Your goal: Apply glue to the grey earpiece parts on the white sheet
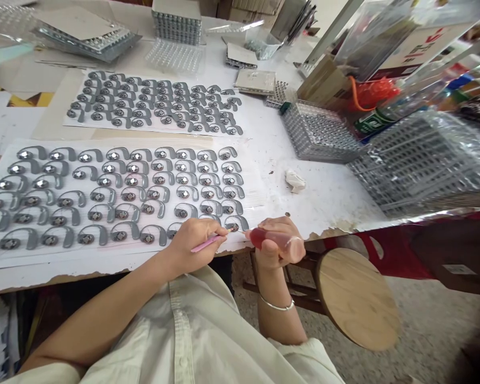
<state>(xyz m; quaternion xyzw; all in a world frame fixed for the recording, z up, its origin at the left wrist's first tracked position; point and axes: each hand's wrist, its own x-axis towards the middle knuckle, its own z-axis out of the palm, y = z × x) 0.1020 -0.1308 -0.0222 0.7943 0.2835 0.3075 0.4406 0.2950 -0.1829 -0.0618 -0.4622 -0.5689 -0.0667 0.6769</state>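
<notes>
My left hand point(194, 237) is closed around a thin pink stick-like tool point(204, 244), its fine tip by the nearest grey hook-shaped part point(240, 220). My right hand point(269, 255) grips a translucent squeeze bottle point(278, 241) with red liquid inside, lying almost level. The bottle's narrow nozzle points left at the same part, close to the tool's tip; whether either touches it, I cannot tell. Rows of similar grey parts, each with a shiny round end, lie on a white sheet point(116, 250) to the left of my hands.
Farther back, a second sheet point(70, 121) carries more grey parts in rows. Clear plastic trays point(320, 130) are stacked at the right, beside a larger wrapped stack point(428, 160). A crumpled tissue point(295, 181) lies on the table. Below the edge stands a round wooden stool point(358, 298).
</notes>
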